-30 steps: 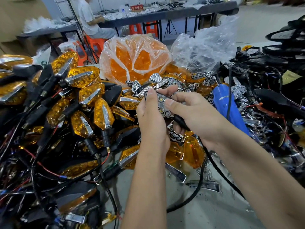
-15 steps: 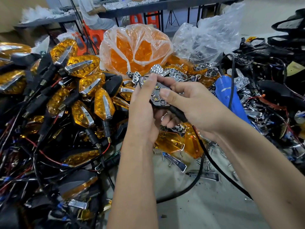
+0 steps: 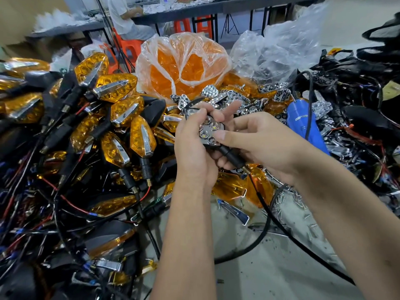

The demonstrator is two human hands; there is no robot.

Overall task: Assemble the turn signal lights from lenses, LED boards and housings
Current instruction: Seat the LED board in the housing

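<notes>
A black turn signal housing point(image 3: 211, 132) with a chrome honeycomb reflector and LED board in it sits between both hands, its black stem point(image 3: 232, 156) pointing down to the right. My left hand point(image 3: 194, 146) grips the housing from the left, thumb on the upper edge. My right hand point(image 3: 257, 140) holds it from the right, thumb pressing on the reflector face. Loose amber lenses point(image 3: 229, 187) lie just below the hands. Chrome reflectors point(image 3: 218, 95) are heaped behind them.
A pile of finished amber lights point(image 3: 121, 118) with wires fills the left. A plastic bag of amber lenses point(image 3: 184, 66) stands behind, an emptier clear bag point(image 3: 279, 53) beside it. A blue tool point(image 3: 303, 124) and black housings point(image 3: 368, 118) lie right. A person sits at a far table.
The housing has turned in my hands so its reflector face is more upright and toward me. My right thumb has moved onto the reflector's lower right part. The hands stayed roughly in place.
</notes>
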